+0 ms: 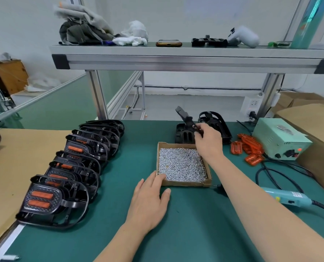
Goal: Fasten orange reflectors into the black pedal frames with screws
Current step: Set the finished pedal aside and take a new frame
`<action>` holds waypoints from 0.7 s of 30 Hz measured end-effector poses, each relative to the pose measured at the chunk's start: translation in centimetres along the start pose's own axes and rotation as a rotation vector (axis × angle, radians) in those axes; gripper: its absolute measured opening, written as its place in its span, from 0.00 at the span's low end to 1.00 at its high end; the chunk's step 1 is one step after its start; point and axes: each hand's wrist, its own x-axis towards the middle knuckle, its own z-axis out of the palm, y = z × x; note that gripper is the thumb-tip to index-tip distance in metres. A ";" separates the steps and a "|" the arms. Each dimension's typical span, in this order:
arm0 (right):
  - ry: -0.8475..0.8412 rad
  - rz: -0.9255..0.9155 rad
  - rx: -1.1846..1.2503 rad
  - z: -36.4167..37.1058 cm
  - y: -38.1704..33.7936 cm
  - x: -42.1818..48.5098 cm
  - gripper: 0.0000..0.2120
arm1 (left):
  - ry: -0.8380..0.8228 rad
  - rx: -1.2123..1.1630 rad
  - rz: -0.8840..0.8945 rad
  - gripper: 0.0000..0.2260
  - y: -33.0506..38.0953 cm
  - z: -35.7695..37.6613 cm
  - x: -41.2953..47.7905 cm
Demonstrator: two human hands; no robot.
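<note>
Pinched between the thumb and curled fingers of the right hand [208,142], a black pedal frame [184,116] is held by its lower end and tilted steeply. Its far end is raised toward the upper centre of the frame, beyond the far edge of the cardboard tray [185,184]. The left hand [149,201] is laid flat on the green mat [185,233] at lower centre, fingers straight and spread. Its fingertips touch the tray's near left corner, and nothing is gripped by it. More bare frames [214,123] are seen behind the right hand. The loose orange reflectors [250,146] are heaped at centre right, apart from the held frame, and the screws [182,163] fill the tray. A row of finished pedals [72,173] is lined along the left side.

The step in hand is judged to be the fetching of a bare frame. It is best brought down flat onto the mat in front of the tray (pocket side up, so a reflector can be dropped in). The grip should be shifted to the rim so the recess is not covered. The tray is best steadied by the left hand, lest screws be spilled. The electric screwdriver [287,197] lies at lower right for the fastening.
</note>
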 end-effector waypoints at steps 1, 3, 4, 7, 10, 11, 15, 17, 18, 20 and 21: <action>0.009 0.045 0.121 -0.6 -0.2 -0.9 0.09 | 0.004 -0.007 0.001 0.20 0.1 0.0 0.0; -0.004 0.141 0.352 -1.9 -0.6 -2.8 0.09 | 0.023 -0.036 0.007 0.22 0.2 -0.1 -0.1; -0.021 0.201 0.489 -2.4 -0.8 -3.8 0.09 | 0.035 -0.054 0.010 0.23 0.2 -0.2 -0.1; -0.064 0.333 0.853 -3.7 -1.3 -6.9 0.11 | 0.065 -0.103 0.006 0.25 0.3 -0.4 -0.1; -0.112 0.399 1.067 -4.6 -1.6 -9.9 0.12 | 0.095 -0.142 0.014 0.26 0.2 -0.5 0.0; -0.134 0.418 1.105 -4.8 -1.6 -10.9 0.12 | 0.106 -0.156 0.019 0.26 0.1 -0.5 -0.1; -0.195 0.504 1.221 -4.6 -1.0 -14.5 0.13 | 0.180 -0.176 0.042 0.22 0.1 -0.8 -0.6; -0.224 0.543 1.301 -4.3 -0.9 -15.9 0.14 | 0.255 -0.167 0.062 0.20 0.4 -1.1 -0.9; -0.242 0.557 1.329 -4.1 -0.8 -16.5 0.15 | 0.287 -0.172 0.078 0.19 0.6 -1.2 -1.0; -0.269 0.570 1.367 -3.7 -0.6 -17.3 0.15 | 0.308 -0.216 0.079 0.12 1.2 -1.3 -1.4; -0.279 0.566 1.388 -3.6 -0.5 -17.6 0.15 | 0.299 -0.265 0.043 0.08 1.8 -1.2 -1.7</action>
